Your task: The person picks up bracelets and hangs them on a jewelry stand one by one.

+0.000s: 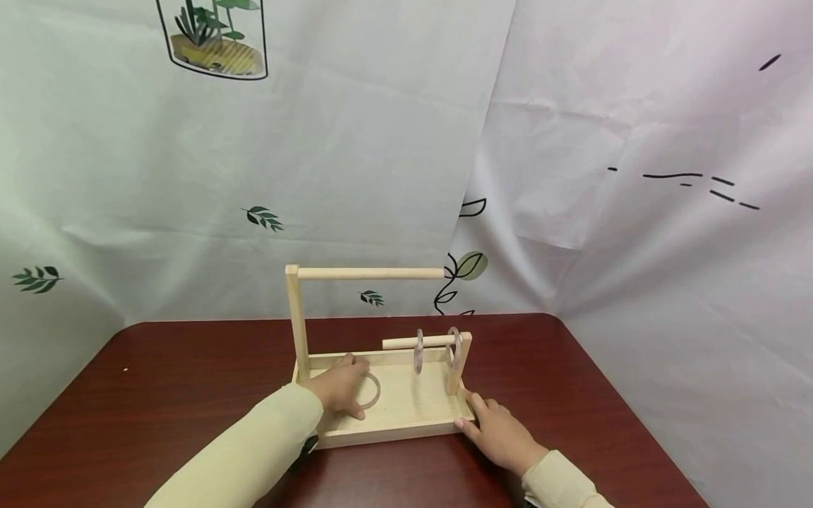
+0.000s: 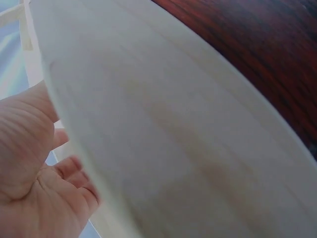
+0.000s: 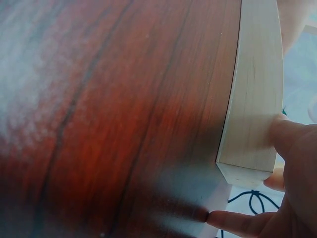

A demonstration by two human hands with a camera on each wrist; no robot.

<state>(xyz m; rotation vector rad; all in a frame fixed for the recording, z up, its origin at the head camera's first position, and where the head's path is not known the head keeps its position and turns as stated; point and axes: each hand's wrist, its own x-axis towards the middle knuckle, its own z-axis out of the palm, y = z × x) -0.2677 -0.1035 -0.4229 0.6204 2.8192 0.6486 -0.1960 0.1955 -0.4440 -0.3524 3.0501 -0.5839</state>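
Leaf-printed white sheets (image 1: 381,141), perhaps fabric.

No words, labels, brand names or numbers can be read in any of the views. The pale fabric backdrop (image 1: 356,141) carries only printed drawings: a plant in a jar outline (image 1: 212,39), small dark green leaf sprigs (image 1: 263,218) and thin black strokes (image 1: 692,185), none of them forming letters. The light wooden tray with two rods (image 1: 406,413) and the dark red-brown wooden table (image 1: 159,402) bear no markings.
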